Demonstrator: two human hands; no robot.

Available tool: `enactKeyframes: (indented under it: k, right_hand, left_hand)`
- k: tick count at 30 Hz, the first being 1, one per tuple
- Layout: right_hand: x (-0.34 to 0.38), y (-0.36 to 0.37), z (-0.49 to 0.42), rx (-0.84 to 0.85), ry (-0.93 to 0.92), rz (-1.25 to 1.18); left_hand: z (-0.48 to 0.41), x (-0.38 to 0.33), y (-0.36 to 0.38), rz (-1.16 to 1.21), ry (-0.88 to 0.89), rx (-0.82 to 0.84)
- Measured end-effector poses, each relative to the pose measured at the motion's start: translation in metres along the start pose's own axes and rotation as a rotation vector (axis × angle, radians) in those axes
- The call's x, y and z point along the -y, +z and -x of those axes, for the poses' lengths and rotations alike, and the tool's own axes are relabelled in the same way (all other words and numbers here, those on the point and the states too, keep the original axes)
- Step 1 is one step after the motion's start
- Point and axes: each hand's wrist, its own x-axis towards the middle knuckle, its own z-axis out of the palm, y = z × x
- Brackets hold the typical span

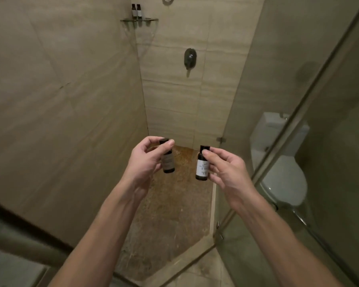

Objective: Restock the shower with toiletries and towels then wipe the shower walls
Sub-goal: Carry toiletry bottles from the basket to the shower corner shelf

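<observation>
Now mid-restock, standing at the shower threshold. Holding two small dark bottles, one per hand, both roughly upright above the pebbled shower floor [174,204].

Gripped in the left hand [145,160]: the left bottle [167,162], thumb up near the black cap, fingers curled behind the body, label blurred.

Pinched in the right hand [226,168]: the right bottle [202,168], thumb and fingertips on the shoulder and right side, white label facing the camera. Neither hand free.

Handling, judged from size: light and rigid. Plastic or glass, cannot tell which, so best treated as breakable over tile. Probably smooth, and slick if wet. Narrow base, so likely tippy when set down. Better held round the mid-body than by the cap alone.

Destination presumably the glass corner shelf [139,20], high in the far left corner, already carrying two similar bottles [136,10] toward the back. Seemingly room beside them nearer the front edge.
</observation>
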Motion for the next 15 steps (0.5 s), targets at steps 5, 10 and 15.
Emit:
enactKeyframes:
  k: [5, 10, 15]
  right_hand:
    - [0.026, 0.02, -0.066, 0.032, -0.052, 0.022]
    - [0.036, 0.047, -0.117, 0.126, -0.061, 0.017]
    - [0.04, 0.078, -0.175, 0.2, -0.045, 0.03]
  left_hand:
    - [-0.059, -0.014, -0.003, 0.056, 0.05, -0.097]
    - [-0.097, -0.024, -0.019, 0.098, 0.044, -0.171]
    - [-0.143, -0.032, -0.035, 0.122, 0.039, -0.25]
